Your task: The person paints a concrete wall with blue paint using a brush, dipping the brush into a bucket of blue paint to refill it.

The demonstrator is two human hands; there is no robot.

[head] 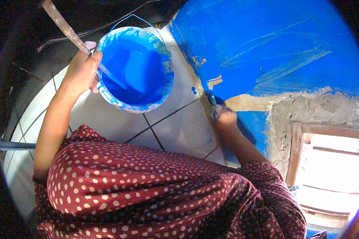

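My left hand (83, 69) grips a wooden stick (66, 28) at the left rim of a bucket (135, 108). The stick's lower end slants into the blue paint (137, 71) inside. At the base of the wall (275, 53), my right hand (224, 116) is closed around a small tool with a greenish part, likely a paintbrush; its working end is hard to make out in the shadow. Blue paint covers much of the wall, with bare beige patches (214, 82) near my right hand.
Pale floor tiles (179, 131) with dark joints lie under the bucket, whose wire handle (132, 15) stands raised. Rough grey plaster (282, 113) surrounds a wooden-framed opening (297, 155) with bright light at the right. A bare beige strip (248, 102) crosses the wall.
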